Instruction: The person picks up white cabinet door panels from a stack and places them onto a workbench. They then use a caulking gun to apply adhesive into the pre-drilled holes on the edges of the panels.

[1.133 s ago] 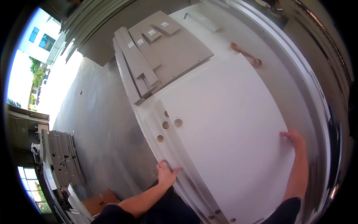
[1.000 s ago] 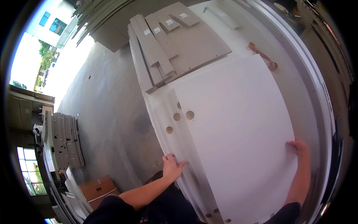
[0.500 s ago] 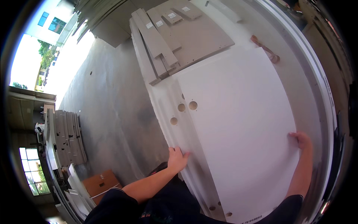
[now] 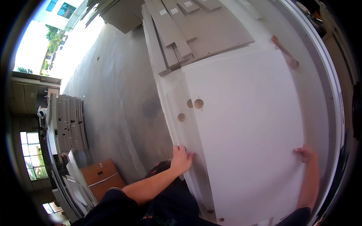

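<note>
White panel (image 4: pixel 249 128) right of centre, long axis near vertical; right grip (image 4: pixel 306 153) nearer, at its right edge, thumb on top; left grip (image 4: pixel 181 160) half-curled at lower panel's (image 4: pixel 180 132) left edge; closure of both unclear.

Floor (image 4: pixel 120 98): grey, smooth. Window (image 4: pixel 34 156): paned, lower left. Outdoors, upper left: pale building (image 4: pixel 54 18), green tree (image 4: pixel 55 40), brightly sunlit ground (image 4: pixel 83 49).

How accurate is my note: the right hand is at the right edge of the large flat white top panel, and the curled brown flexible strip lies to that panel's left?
One detail is wrong: the curled brown flexible strip lies to the panel's right, near its far corner, as the head view shows. The right hand is indeed at the right edge of the large flat white top panel.
</note>
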`<act>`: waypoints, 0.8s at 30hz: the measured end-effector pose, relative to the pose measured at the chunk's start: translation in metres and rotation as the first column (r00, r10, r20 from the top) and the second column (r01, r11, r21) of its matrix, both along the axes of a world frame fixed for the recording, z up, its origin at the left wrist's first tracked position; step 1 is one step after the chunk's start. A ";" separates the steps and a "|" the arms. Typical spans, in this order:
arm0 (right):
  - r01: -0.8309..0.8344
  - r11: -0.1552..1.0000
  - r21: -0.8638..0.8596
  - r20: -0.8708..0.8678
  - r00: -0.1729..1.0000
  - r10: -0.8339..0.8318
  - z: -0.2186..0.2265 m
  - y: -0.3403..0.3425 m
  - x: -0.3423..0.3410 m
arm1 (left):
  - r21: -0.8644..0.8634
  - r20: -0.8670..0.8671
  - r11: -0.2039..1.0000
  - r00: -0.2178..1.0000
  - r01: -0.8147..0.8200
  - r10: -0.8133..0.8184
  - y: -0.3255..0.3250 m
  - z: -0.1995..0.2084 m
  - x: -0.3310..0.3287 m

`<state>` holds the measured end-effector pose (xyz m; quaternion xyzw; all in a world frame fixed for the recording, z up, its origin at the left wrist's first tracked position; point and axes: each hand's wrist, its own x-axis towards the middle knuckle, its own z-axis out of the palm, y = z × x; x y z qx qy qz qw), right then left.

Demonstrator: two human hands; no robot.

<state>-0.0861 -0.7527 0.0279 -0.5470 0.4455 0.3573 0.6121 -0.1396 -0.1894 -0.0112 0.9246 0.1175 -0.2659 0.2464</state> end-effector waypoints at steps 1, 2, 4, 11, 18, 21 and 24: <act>0.003 1.000 0.006 0.002 1.000 -0.003 0.001 0.005 -0.001 | -0.009 -0.016 1.000 0.999 -0.030 0.030 -0.001 0.002 0.000; 0.007 1.000 0.013 0.004 1.000 -0.007 0.000 0.008 -0.002 | -0.018 -0.032 0.998 0.998 -0.060 0.059 -0.003 0.006 0.000; -0.013 0.999 0.040 -0.028 1.000 0.014 -0.004 0.005 -0.006 | -0.026 -0.033 0.996 0.996 -0.085 0.084 -0.007 0.009 0.000; -0.044 0.994 0.101 0.007 0.999 0.043 -0.021 0.005 -0.022 | -0.020 0.008 0.997 0.997 -0.080 0.080 -0.004 0.014 -0.007; -0.147 0.924 -0.353 0.138 0.969 0.207 0.008 0.041 -0.023 | -0.064 0.070 0.997 0.996 0.051 -0.047 0.016 0.010 -0.012; -0.217 0.594 -0.775 0.097 0.888 0.450 0.044 0.083 -0.039 | -0.108 0.214 0.986 0.972 0.125 -0.099 0.022 0.027 -0.010; -0.007 0.297 -0.955 0.138 0.875 0.465 0.047 0.107 -0.097 | -0.121 0.320 0.945 0.913 0.303 -0.252 0.029 0.046 0.020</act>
